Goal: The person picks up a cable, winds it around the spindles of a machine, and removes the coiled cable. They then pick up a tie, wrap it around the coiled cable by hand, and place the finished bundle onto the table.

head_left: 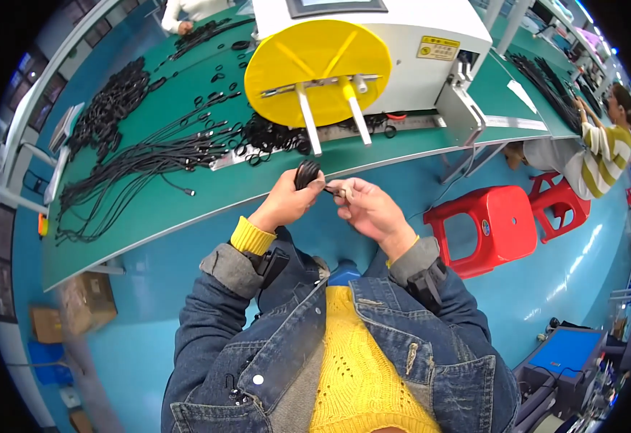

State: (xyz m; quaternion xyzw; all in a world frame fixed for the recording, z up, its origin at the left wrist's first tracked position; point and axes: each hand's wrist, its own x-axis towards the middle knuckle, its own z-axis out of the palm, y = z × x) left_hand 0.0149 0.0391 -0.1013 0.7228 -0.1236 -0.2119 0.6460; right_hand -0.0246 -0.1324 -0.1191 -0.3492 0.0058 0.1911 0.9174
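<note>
My left hand (286,202) grips a small coiled black cable (307,173) just in front of the green workbench (157,209). My right hand (370,209) pinches the free end of that same cable, close beside the left hand. Both hands hover near the bench's front edge, below a white winding machine (402,43) with a large yellow disc (315,65) and two white prongs. Denim sleeves with yellow cuffs cover my forearms.
Several loose black cables (157,155) and coiled bundles lie spread over the bench to the left. Two red plastic stools (496,227) stand on the blue floor at right. A person in a striped top (604,159) works at far right; another person's hands (185,27) show at the top.
</note>
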